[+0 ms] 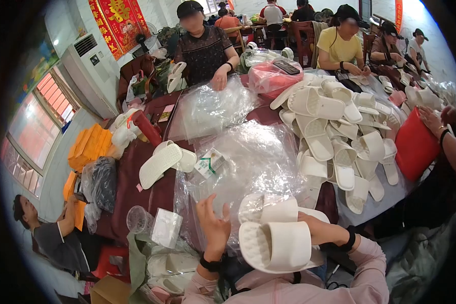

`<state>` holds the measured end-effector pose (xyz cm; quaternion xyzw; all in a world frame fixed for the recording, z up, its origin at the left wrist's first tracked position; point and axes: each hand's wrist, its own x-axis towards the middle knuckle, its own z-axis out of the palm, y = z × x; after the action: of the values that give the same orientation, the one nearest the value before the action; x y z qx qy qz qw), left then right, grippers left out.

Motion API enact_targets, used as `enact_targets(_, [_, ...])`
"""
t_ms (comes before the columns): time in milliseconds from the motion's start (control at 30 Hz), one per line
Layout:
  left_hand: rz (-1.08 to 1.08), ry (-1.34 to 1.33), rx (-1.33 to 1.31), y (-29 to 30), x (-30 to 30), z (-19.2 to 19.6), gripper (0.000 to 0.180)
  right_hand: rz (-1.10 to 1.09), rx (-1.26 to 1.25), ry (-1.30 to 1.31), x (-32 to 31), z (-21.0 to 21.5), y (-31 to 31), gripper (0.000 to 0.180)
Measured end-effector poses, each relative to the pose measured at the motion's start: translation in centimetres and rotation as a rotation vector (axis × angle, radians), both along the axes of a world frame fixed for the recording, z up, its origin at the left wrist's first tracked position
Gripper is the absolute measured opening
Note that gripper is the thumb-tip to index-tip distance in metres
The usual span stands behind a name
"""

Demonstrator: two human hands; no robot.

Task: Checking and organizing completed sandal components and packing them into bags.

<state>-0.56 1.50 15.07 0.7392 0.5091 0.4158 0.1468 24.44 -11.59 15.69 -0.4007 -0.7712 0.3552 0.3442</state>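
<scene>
Clearly, two white slippers can be counted in the right hand, held in front of the person's chest at the near edge of the worktop. More white edge shows behind them; whether it belongs to a third, I cannot tell. The right fingers are grasping the slippers from the right side, their tips hidden behind the straps. The nearer slipper's long axis runs left to right, its rounded end pointing left, footbed up and strap toward the right hand; the farther one points left as well.

One left hand is raised just left of the slippers, fingers spread, slightly curled and released, over a stack of clear plastic bags.

Farther left, two loose slippers overlap; the front one's long axis slants from lower left to upper right. One small white-and-green box rests on the plastic, one red cylinder leans beyond the loose pair, and one clear cup sits beside one white box. To the right is a heap of slippers, well over ten, pointing various ways, with one red bag beside it.
</scene>
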Motion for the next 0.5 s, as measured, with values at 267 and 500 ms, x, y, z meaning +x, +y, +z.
enact_targets(267, [-0.064, -0.946, -0.477, -0.5, -0.8, -4.1, 0.033, 0.179, -0.002, -0.063, -1.2, 0.6, -0.5, 0.06])
enact_targets(500, [-0.202, -0.298, -0.347, -1.0, 0.2, -3.7, 0.056, 0.237, -0.03, -0.031, -1.8, 1.3, -0.4, 0.063])
